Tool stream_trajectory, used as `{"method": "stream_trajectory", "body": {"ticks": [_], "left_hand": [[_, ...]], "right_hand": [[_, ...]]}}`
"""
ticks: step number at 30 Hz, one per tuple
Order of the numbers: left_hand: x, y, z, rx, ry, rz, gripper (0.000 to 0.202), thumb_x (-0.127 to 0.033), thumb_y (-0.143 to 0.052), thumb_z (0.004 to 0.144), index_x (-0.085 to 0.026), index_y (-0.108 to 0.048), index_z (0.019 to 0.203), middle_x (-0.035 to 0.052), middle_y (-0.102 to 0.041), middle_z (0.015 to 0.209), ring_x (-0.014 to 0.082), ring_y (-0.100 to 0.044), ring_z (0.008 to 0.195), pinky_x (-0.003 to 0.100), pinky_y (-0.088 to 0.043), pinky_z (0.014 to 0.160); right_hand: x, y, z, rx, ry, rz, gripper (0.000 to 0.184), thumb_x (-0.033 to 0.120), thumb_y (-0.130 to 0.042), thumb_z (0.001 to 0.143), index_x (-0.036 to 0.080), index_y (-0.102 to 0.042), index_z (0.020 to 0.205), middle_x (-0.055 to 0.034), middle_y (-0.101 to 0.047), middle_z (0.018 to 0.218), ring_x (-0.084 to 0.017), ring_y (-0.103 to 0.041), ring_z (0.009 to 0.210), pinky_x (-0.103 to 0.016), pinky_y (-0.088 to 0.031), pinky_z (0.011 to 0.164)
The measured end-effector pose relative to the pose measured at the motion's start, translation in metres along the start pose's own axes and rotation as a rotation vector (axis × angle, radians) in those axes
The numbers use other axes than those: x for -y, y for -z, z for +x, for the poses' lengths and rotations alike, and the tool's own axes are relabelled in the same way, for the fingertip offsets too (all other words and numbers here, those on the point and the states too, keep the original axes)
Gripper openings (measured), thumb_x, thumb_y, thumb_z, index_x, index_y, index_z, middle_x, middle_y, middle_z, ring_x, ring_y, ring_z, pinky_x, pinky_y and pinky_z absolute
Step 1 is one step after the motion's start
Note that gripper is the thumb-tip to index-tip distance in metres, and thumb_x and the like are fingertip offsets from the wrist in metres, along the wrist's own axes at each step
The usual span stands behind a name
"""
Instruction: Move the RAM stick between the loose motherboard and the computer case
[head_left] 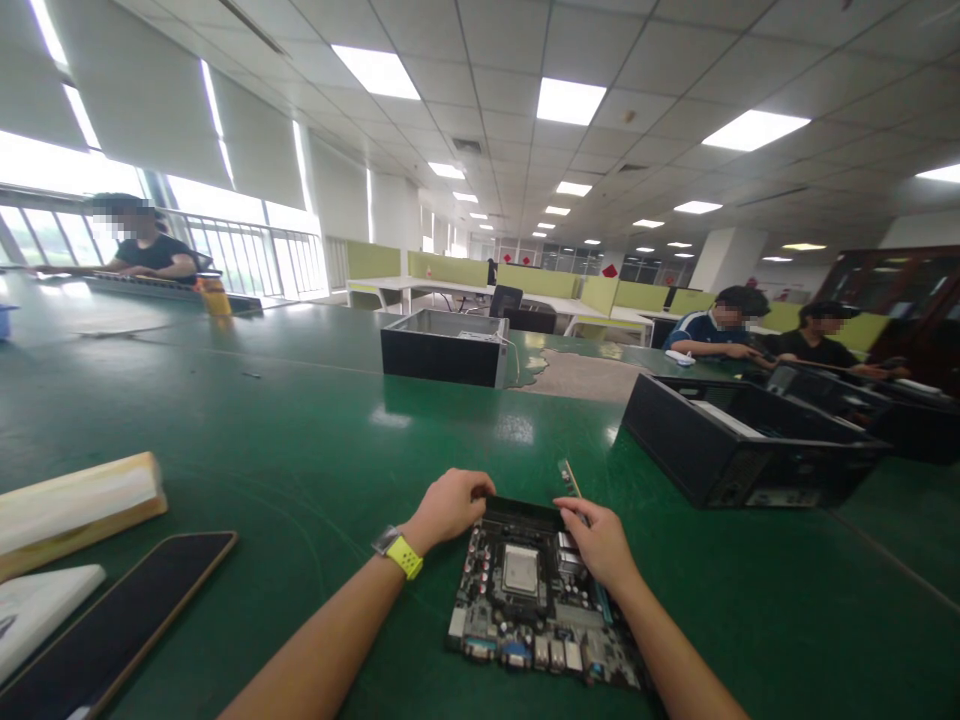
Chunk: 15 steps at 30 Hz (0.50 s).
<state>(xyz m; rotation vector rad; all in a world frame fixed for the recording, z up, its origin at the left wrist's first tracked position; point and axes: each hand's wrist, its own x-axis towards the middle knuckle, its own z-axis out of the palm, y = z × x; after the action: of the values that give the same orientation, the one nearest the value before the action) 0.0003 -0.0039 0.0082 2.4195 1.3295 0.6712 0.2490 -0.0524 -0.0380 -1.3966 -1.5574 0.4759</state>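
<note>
A dark motherboard (pixel 555 615) lies flat on the green table in front of me, with its port side toward me and a silver processor (pixel 520 569) in its socket. Along its far edge runs a narrow black memory module (pixel 523 512). My left hand (pixel 452 507), with a yellow-strapped watch on the wrist, pinches its left end. At the other end are the thumb and fingers of my right hand (pixel 600 540), closed on it. Whether the module sits fully in its slot cannot be made out. Just beyond the right hand lies a small narrow circuit card (pixel 570 478).
Open computer cases stand at the back centre (pixel 442 350) and on the right (pixel 697 455). To my left lie a dark phone-like slab (pixel 127 620), a white box (pixel 41 610) and a cream-coloured block (pixel 82 505). Several people sit farther off around the table.
</note>
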Motion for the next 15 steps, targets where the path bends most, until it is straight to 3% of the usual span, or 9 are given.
{"method": "stream_trajectory", "body": {"ticks": [7,15], "left_hand": [[0.0012,-0.0009,0.0012,-0.021,-0.004,-0.036,0.023,-0.018,-0.049,0.071,-0.022,-0.067,0.084,0.0005,-0.066,0.077,0.0141,-0.057,0.072,0.024,-0.041,0.067],[0.0053,-0.0025,0.0004,-0.005,0.006,-0.035,0.022,-0.018,-0.050,0.070,-0.022,-0.068,0.084,0.0002,-0.066,0.077,0.0137,-0.058,0.072,0.023,-0.043,0.069]], "right_hand": [[0.0025,0.0009,-0.0009,-0.076,-0.020,0.076,0.031,0.037,-0.052,0.077,0.017,-0.071,0.092,-0.0078,-0.070,0.092,-0.023,-0.063,0.088,-0.035,-0.047,0.084],[-0.0003,-0.0006,-0.0012,-0.062,-0.022,0.007,0.032,0.034,-0.054,0.073,0.017,-0.071,0.094,-0.0068,-0.070,0.093,-0.024,-0.063,0.088,-0.035,-0.047,0.085]]}}
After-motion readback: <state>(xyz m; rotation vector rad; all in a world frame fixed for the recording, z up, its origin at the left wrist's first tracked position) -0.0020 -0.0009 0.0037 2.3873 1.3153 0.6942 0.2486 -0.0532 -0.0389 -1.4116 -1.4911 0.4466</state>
